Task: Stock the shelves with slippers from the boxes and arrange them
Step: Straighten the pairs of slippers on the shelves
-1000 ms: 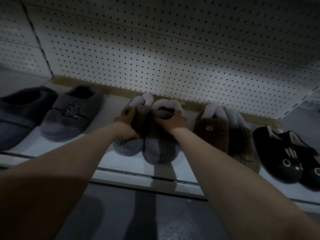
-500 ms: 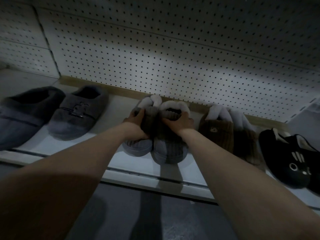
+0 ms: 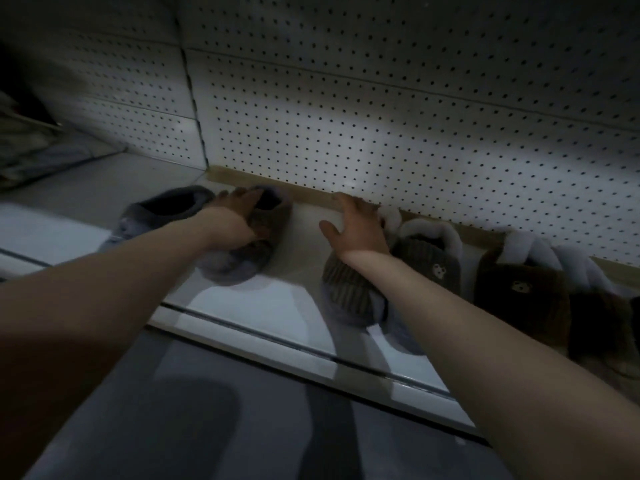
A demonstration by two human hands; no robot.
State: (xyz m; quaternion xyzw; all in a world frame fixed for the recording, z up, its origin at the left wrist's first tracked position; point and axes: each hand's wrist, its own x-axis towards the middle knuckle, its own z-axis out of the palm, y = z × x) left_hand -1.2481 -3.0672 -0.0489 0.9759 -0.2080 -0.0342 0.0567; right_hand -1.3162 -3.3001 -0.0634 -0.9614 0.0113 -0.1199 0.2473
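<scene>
Rested right hand, fingers spread straight, on grey ribbed slipper with white fleece cuff, toe outward on white shelf below pegboard. Laid left hand over fuzzy grey slipper, apart to the left; could not tell, through blur, whether gripping.

Dim view. Light falls from above on the viewer's side: 1 pale band crosses the pegboard panel, whose upper part and left corner sink toward black. The white shelf carries a soft sheen. The 2 forearms throw long dark shadows over shelf and floor. Motion blur smears the left hand and the grey slipper under it. Straight lines bow near the edges; the brown slippers at right lose detail in shadow.
</scene>
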